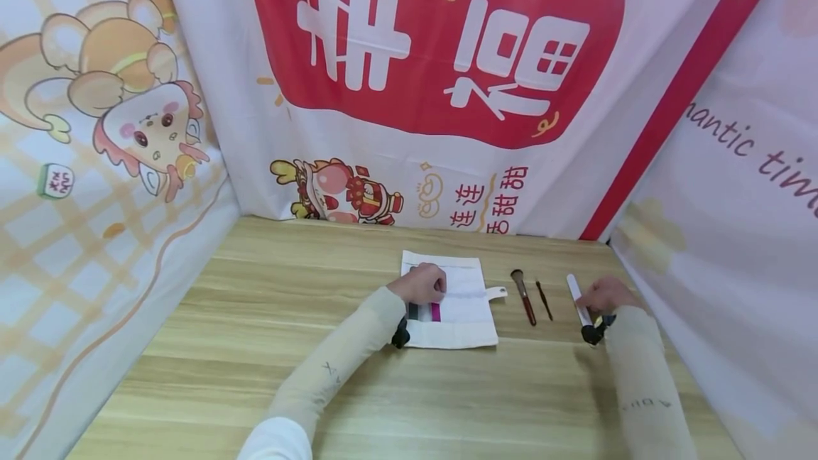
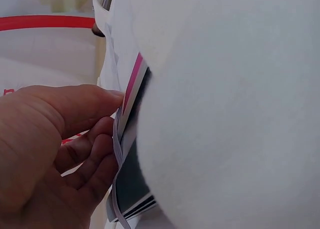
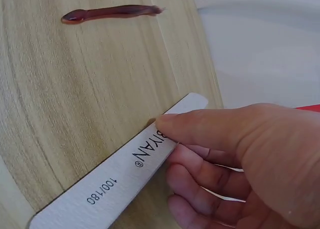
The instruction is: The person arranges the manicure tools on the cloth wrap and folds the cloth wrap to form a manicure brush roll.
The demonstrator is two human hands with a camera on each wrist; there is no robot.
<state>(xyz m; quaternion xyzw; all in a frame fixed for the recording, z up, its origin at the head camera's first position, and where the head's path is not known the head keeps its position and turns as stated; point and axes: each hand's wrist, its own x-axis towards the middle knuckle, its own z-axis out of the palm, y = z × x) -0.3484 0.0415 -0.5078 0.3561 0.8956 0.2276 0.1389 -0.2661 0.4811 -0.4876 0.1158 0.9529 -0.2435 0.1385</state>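
A white cloth roll-up case point(image 1: 454, 336) lies unfolded on the wooden table, its snap tab pointing right. My left hand point(image 1: 422, 284) is over its left half. In the left wrist view, thumb and fingers pinch a thin greyish elastic band point(image 2: 117, 154) on the case, beside flat strips with pink and dark faces point(image 2: 132, 174). A white cloth flap hides much there. My right hand point(image 1: 607, 294) pinches a white nail file point(image 3: 107, 189) printed "100/180", thumb on top and fingers at its edge. The file point(image 1: 571, 286) is at the table's right side.
Between the case and the nail file lie a makeup brush point(image 1: 523, 298) with a reddish handle and a slim dark reddish tool point(image 1: 544, 300). Printed cloth walls point(image 1: 447, 183) enclose the table at the back and both sides.
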